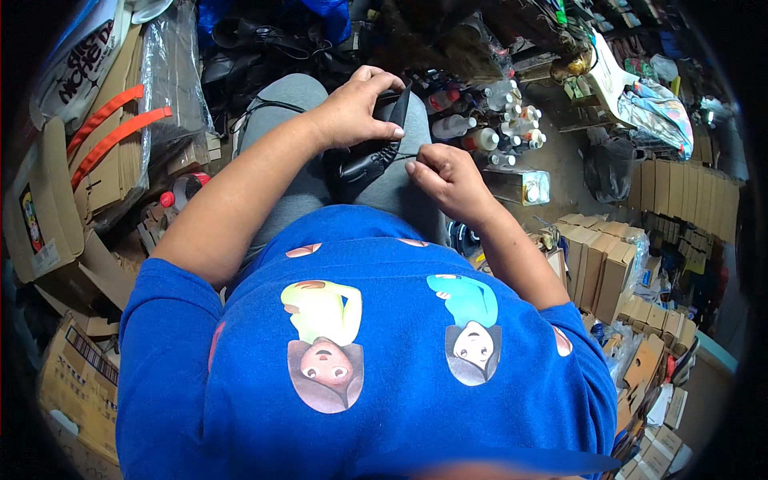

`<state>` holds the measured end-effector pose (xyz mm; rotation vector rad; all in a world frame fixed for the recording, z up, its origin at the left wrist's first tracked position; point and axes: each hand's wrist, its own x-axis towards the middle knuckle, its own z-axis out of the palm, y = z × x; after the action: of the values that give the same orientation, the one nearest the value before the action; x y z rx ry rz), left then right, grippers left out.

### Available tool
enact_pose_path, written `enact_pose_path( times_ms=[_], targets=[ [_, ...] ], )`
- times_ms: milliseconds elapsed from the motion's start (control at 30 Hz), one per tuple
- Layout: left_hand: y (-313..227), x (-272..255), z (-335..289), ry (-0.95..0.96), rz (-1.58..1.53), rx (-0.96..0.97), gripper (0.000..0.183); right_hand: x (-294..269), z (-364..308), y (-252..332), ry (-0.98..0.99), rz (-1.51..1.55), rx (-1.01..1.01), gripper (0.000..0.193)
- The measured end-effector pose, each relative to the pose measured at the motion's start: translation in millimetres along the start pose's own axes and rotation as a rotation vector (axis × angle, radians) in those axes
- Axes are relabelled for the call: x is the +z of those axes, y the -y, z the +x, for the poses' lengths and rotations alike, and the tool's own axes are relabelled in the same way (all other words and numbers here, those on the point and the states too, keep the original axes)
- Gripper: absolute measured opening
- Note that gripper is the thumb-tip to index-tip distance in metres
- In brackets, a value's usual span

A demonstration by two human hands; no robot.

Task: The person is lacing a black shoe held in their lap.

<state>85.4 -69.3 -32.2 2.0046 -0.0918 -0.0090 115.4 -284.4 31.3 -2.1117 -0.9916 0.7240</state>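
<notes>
A black leather shoe upper (pixel 370 162) lies over my lap between my knees, its rounded, shiny end toward me and a dark flap standing up at the far side. My left hand (pixel 356 108) is closed on it, thumb on the near side and fingers over the far edge. From its right side a thin dark cord (pixel 406 155) runs to my right hand (pixel 452 180), whose fingers are curled in a pinch around it. A similar dark cord (pixel 276 103) crosses my left knee. My left palm and fingers hide part of the leather.
Several bottles (pixel 512 124) and a metal can (pixel 524 186) stand on the floor beyond my right hand. Black leather pieces (pixel 268 36) are heaped beyond my knees. Cardboard boxes (pixel 48 200) stand at left, with more stacked boxes (pixel 600 260) at right. A black bag (pixel 612 168) sits farther right.
</notes>
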Motion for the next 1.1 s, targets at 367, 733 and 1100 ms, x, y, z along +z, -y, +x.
enact_pose_path(
  times_ms=[367, 733, 1100],
  targets=[
    [-2.7, -42.0, 19.1, 0.214, 0.105, 0.027, 0.040, -15.3, 3.1, 10.5, -0.128, -0.063, 0.018, 0.018],
    [-8.3, -48.4, 20.3, 0.448, -0.133, -0.091, 0.033, -11.5, 15.6, 11.4, -0.109, -0.266, -0.017, 0.021],
    [-10.5, -48.4, 28.0, 0.508, -0.127, -0.069, 0.032, -2.8, 24.7, 6.1, -0.110, -0.325, -0.102, 0.021]
  ],
)
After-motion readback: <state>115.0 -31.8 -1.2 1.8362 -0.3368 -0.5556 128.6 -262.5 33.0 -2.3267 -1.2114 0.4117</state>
